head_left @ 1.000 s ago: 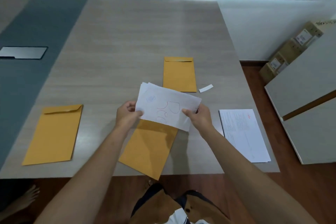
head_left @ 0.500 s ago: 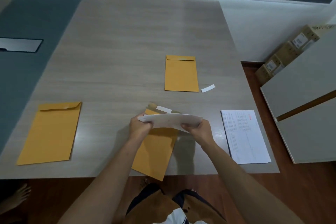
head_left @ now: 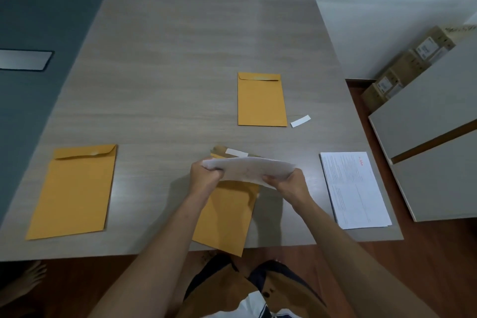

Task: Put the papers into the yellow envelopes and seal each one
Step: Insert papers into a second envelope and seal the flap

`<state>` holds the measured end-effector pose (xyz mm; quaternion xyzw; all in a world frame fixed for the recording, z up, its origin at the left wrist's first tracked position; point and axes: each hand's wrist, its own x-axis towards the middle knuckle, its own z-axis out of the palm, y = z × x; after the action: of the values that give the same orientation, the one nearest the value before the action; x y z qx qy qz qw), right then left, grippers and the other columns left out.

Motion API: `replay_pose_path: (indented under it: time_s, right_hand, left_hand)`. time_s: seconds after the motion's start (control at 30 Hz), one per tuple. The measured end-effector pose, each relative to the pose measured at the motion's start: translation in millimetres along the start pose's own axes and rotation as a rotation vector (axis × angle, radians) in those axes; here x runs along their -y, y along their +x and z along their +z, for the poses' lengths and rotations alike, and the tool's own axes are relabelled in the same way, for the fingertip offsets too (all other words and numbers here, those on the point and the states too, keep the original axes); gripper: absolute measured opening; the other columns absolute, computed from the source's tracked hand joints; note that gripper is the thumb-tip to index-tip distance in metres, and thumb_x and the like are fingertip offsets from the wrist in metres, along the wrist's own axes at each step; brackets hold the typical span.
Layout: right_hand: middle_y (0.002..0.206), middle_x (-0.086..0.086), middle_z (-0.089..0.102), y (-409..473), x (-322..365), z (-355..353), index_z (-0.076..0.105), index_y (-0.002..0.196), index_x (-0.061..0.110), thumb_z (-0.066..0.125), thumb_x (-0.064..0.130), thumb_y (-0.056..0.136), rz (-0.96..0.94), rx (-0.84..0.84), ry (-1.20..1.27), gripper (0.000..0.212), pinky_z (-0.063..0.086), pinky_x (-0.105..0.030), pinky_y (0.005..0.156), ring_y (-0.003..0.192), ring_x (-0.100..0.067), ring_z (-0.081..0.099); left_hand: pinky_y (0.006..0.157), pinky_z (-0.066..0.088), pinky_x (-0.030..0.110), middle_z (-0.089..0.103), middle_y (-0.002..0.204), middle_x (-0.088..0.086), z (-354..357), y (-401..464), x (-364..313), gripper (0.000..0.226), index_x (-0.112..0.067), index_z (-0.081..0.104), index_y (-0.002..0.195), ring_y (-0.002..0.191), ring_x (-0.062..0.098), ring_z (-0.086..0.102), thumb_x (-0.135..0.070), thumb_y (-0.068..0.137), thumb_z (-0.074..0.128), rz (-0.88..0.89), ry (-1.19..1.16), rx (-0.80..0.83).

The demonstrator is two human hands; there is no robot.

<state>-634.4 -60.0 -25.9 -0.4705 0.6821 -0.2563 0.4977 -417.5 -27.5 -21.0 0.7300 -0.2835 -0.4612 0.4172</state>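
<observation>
Here, I hold a sheaf of white papers (head_left: 249, 169) in both hands, nearly flat and bowed upward in the middle, just above the mouth of the nearest yellow envelope (head_left: 227, 212). My left hand (head_left: 205, 175) has its grip curled tight round the left end of the sheaf; my right hand (head_left: 290, 182) pinches the right end, thumb on top and fingers folded beneath. Neither grip holds anything else.

The envelope under the sheaf lies slanted on the bench (head_left: 180, 59), its lower corner hanging over the near edge. Its flap stands open at the far end, where a white adhesive strip (head_left: 236, 153) shows just beyond the papers.

To the left, well apart, a second yellow envelope (head_left: 73, 190) lies flat with its flap folded down. Farther back and to the right of centre, a third yellow envelope (head_left: 261, 99) lies flat, its flap also down. Just beside its lower right corner rests a loose white peel strip (head_left: 300, 121).

At the right near corner of the bench lies a stack of printed sheets (head_left: 355, 190), bearing small text and a red mark near the top.

Beyond the bench, on the floor at right, cardboard boxes (head_left: 407, 64) stand against the wall, partly hidden behind a grey cabinet (head_left: 433, 124). A bare foot (head_left: 28, 279) appears at the lower left, below the bench edge.
</observation>
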Motion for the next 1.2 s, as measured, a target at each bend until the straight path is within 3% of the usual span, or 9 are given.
replay_pose_path:
  time_s: [0.13,0.23,0.3,0.4,0.47,0.63,0.8,0.97,1.2]
  right_hand:
    - [0.102,-0.007,0.067,-5,0,9,0.062,0.114,0.007,0.088,0.02,0.067,0.013,-0.045,0.002,0.056,0.058,-0.029,0.073,0.094,-0.02,0.064]
    - [0.097,-0.007,0.069,-5,11,3,0.065,0.104,0.01,0.087,0.021,0.069,-0.021,-0.056,-0.024,0.043,0.058,-0.032,0.073,0.088,-0.019,0.066]
    - [0.094,-0.007,0.07,-2,20,-5,0.066,0.097,0.011,0.086,0.019,0.071,-0.017,-0.063,-0.015,0.033,0.058,-0.032,0.072,0.084,-0.02,0.068]
    - [0.096,-0.007,0.069,11,37,-21,0.065,0.099,0.01,0.085,0.02,0.072,-0.013,-0.1,-0.013,0.034,0.056,-0.033,0.072,0.084,-0.021,0.067]
    - [0.096,-0.006,0.068,23,46,-34,0.064,0.098,0.012,0.085,0.021,0.072,-0.007,-0.129,-0.037,0.034,0.055,-0.034,0.073,0.084,-0.022,0.066]
    - [0.097,-0.008,0.071,54,65,-54,0.068,0.099,0.008,0.085,0.021,0.072,-0.044,-0.116,-0.1,0.034,0.056,-0.034,0.073,0.082,-0.021,0.067]
    - [0.09,-0.013,0.07,73,83,-59,0.069,0.097,0.0,0.084,0.026,0.074,-0.169,-0.06,-0.323,0.038,0.058,-0.043,0.071,0.082,-0.03,0.068]
    - [0.091,-0.017,0.069,80,92,-54,0.069,0.098,-0.001,0.08,0.029,0.078,-0.274,-0.004,-0.488,0.038,0.05,-0.035,0.066,0.085,-0.033,0.065]
    - [0.085,-0.017,0.068,84,94,-54,0.068,0.092,-0.002,0.076,0.035,0.08,-0.306,0.079,-0.721,0.039,0.042,-0.032,0.061,0.085,-0.035,0.065]
  left_hand:
    - [0.057,0.044,0.028,0.064,0.069,0.002,4,4,3,0.022,-0.019,0.067,0.067,0.066,0.017,0.06,0.002,0.068,0.067,-0.007,0.004,-0.017]
    - [0.055,0.038,0.027,0.056,0.065,0.002,3,11,1,0.021,-0.013,0.061,0.065,0.063,0.018,0.054,0.006,0.072,0.066,0.008,0.003,-0.017]
    - [0.054,0.039,0.026,0.056,0.07,-0.001,0,17,-4,0.016,-0.01,0.061,0.078,0.063,0.017,0.052,0.005,0.074,0.063,0.031,0.045,0.014]
    - [0.074,0.049,0.022,0.062,0.099,-0.007,-3,23,-4,0.034,-0.017,0.063,0.109,0.089,0.011,0.061,-0.004,0.078,0.066,0.078,0.161,-0.014]
    - [0.084,0.046,0.025,0.056,0.114,-0.002,-2,25,5,0.041,-0.014,0.061,0.12,0.105,0.016,0.057,-0.013,0.08,0.07,0.145,0.369,-0.04]
    - [0.105,0.032,0.029,0.041,0.142,0.0,7,26,22,0.081,-0.018,0.046,0.142,0.129,0.02,0.036,-0.04,0.073,0.081,0.306,0.841,0.092]
    - [0.107,0.031,0.034,0.03,0.15,-0.003,10,36,11,0.094,-0.029,0.038,0.146,0.134,0.022,0.029,-0.057,0.067,0.079,0.325,1.126,0.134]
    - [0.102,0.033,0.033,0.036,0.147,-0.005,3,42,10,0.085,-0.033,0.047,0.137,0.13,0.02,0.035,-0.048,0.062,0.085,0.373,1.13,0.163]
    - [0.107,0.032,0.033,0.032,0.155,-0.007,0,40,13,0.086,-0.028,0.042,0.141,0.133,0.02,0.034,-0.044,0.066,0.084,0.375,1.142,0.176]
